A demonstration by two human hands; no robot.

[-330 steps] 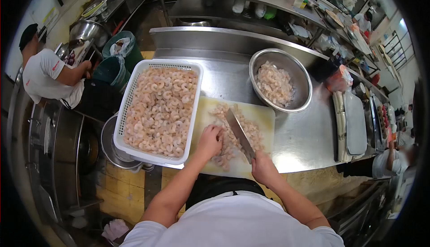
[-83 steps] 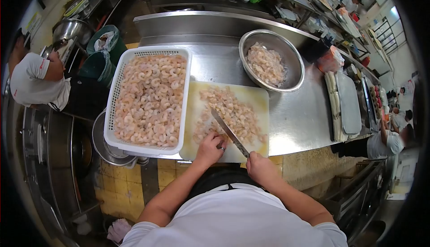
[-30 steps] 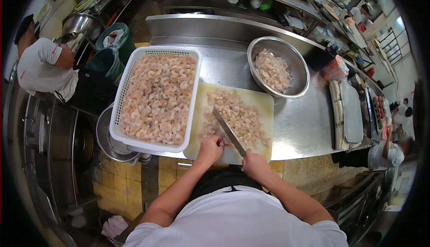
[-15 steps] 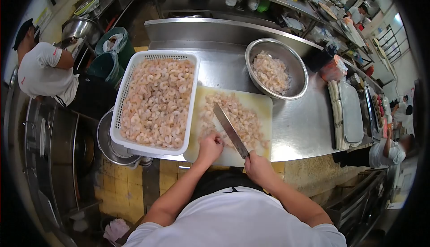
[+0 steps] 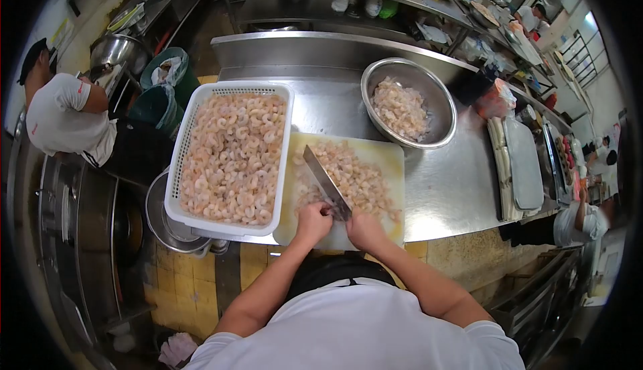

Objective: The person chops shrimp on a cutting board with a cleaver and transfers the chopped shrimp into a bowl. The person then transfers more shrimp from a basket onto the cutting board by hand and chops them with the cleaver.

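My right hand (image 5: 366,229) grips a broad-bladed knife (image 5: 326,181), its blade slanting up and left over the cutting board (image 5: 386,157). Close beside the blade, my left hand (image 5: 315,221) is closed with fingers bent at the near left part of the board; what its fingertips hold, if anything, is too small to tell. Cut shrimp pieces (image 5: 362,177) are spread across the board. Left of it stands a white perforated basket (image 5: 287,142) full of peeled shrimp (image 5: 231,159). A steel bowl (image 5: 443,118) beyond the board's right corner holds more shrimp pieces (image 5: 400,107).
The steel table (image 5: 442,196) has a raised back edge (image 5: 335,45). Stacked trays (image 5: 522,162) stand at its right end. A steel pot (image 5: 167,216) sits below the basket's left side. A co-worker (image 5: 70,112) stands at the left, near green bins (image 5: 155,102).
My right hand and the knife have moved left, bringing the handle end closer to my left hand. The left hand stays nearly in place.
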